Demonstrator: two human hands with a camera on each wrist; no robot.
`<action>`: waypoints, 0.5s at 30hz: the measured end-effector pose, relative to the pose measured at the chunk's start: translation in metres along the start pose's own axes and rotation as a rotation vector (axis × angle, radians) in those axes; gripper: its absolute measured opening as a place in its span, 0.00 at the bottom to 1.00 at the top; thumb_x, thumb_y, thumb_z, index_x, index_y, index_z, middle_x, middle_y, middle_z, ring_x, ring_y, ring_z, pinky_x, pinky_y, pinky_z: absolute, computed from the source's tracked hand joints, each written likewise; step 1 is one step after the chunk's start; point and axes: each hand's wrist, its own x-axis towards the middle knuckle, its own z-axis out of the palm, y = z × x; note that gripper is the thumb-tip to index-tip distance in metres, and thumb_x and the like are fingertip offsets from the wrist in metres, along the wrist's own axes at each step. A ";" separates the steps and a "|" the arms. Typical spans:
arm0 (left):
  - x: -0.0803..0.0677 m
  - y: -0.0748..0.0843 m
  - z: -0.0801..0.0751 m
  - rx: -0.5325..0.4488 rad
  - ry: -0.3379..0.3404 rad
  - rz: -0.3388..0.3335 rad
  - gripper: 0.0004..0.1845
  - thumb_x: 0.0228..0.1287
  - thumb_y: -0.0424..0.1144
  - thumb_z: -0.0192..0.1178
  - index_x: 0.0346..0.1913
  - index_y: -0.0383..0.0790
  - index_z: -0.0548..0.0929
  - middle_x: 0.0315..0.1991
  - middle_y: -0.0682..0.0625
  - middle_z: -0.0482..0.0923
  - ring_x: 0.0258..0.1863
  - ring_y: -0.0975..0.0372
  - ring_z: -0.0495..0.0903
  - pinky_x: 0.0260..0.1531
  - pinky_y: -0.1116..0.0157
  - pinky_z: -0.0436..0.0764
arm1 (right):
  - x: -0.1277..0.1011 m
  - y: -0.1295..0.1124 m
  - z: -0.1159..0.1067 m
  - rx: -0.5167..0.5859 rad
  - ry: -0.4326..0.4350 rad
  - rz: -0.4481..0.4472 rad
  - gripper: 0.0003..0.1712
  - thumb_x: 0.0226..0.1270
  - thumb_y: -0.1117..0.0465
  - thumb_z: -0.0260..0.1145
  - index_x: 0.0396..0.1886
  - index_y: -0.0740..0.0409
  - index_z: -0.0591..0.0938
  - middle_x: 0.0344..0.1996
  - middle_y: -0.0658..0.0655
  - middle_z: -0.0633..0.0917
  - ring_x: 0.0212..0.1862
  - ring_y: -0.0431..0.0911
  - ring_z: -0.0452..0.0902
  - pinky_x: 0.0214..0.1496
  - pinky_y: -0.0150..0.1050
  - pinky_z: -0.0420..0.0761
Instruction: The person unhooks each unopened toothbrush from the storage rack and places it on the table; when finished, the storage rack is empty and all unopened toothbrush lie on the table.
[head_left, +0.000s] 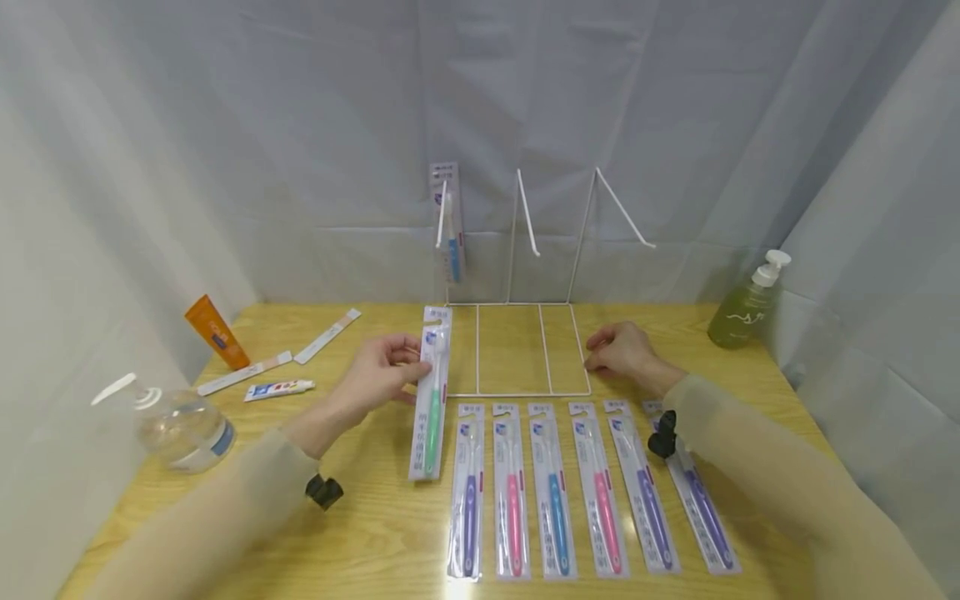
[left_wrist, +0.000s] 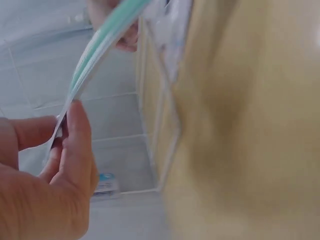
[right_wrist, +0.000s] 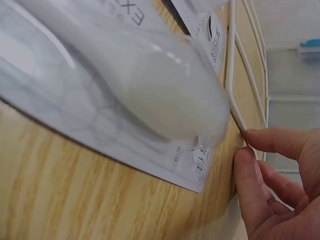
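Observation:
My left hand (head_left: 386, 367) pinches a packaged toothbrush with a green handle (head_left: 432, 425) by its edge, thumb in front, lifted upright at the left of a white wire display rack (head_left: 510, 305). In the left wrist view the green toothbrush pack (left_wrist: 107, 35) runs up from between thumb and fingers. With thumb and forefinger, my right hand (head_left: 626, 357) pinches the right side of the rack's base; the right wrist view shows the fingertips on its wire (right_wrist: 239, 117). On the rack's left hook hangs a packaged toothbrush with a blue handle (head_left: 453, 250). The middle and right hooks carry nothing.
Several packaged toothbrushes, among them a pink one (head_left: 513, 521) and a purple one (head_left: 469, 521), lie in a row in front. On the left are a clear pump bottle (head_left: 183, 429), an orange tube (head_left: 217, 332) and a toothpaste tube (head_left: 279, 390). A green pump bottle (head_left: 742, 312) stands right.

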 end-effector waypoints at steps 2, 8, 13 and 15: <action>-0.011 -0.013 0.003 -0.009 -0.057 -0.043 0.18 0.77 0.29 0.64 0.63 0.24 0.79 0.45 0.43 0.87 0.39 0.59 0.89 0.40 0.56 0.99 | 0.001 0.000 0.000 -0.001 -0.001 -0.001 0.23 0.55 0.70 0.84 0.51 0.68 0.89 0.34 0.52 0.89 0.30 0.39 0.86 0.35 0.31 0.93; -0.036 -0.043 0.017 -0.005 -0.165 -0.171 0.16 0.77 0.29 0.63 0.63 0.26 0.80 0.40 0.47 0.86 0.34 0.60 0.87 0.31 0.63 0.95 | 0.001 -0.001 0.000 0.016 -0.006 -0.011 0.24 0.56 0.71 0.83 0.53 0.69 0.88 0.35 0.53 0.89 0.32 0.40 0.85 0.35 0.31 0.94; -0.047 -0.054 0.024 -0.025 -0.182 -0.263 0.17 0.77 0.29 0.64 0.63 0.26 0.79 0.40 0.44 0.86 0.33 0.58 0.88 0.30 0.60 0.96 | 0.001 -0.001 0.001 0.029 -0.011 -0.007 0.24 0.56 0.71 0.84 0.53 0.70 0.88 0.34 0.52 0.89 0.31 0.39 0.85 0.35 0.31 0.94; -0.050 -0.055 0.025 -0.030 -0.179 -0.273 0.18 0.77 0.29 0.64 0.64 0.25 0.78 0.41 0.42 0.87 0.34 0.57 0.89 0.31 0.59 0.97 | 0.002 0.000 0.001 0.032 -0.011 -0.004 0.24 0.56 0.71 0.84 0.53 0.70 0.88 0.33 0.52 0.89 0.31 0.39 0.85 0.35 0.31 0.94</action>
